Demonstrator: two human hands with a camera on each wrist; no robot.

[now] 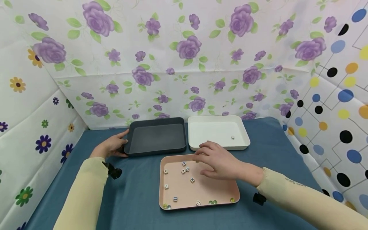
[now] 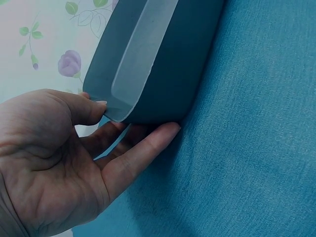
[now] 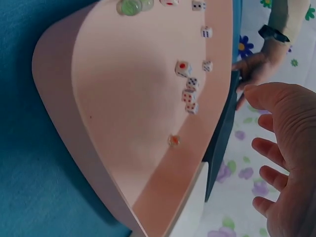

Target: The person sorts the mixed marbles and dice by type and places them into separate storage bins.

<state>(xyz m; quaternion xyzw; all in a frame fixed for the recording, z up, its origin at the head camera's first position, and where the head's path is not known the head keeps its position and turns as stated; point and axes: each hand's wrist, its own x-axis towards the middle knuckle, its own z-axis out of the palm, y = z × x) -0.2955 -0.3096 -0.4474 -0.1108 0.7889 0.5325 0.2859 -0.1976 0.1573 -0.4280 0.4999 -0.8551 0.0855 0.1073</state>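
My left hand grips the left end of a dark grey tray; in the left wrist view, its thumb lies on the rim with the fingers against the outer wall. My right hand hovers over the far part of a pink tray, fingers loosely bent and apart, with nothing seen in them. Several white dice lie scattered in the pink tray, mostly on its left side. Green and yellowish glass beads lie along its near edge. A clear bead with an orange centre shows in the right wrist view.
A white tray stands right of the dark one, with a single die inside. Blue cloth covers the table. Patterned sheets hang behind and at both sides. Small black devices are strapped at both wrists.
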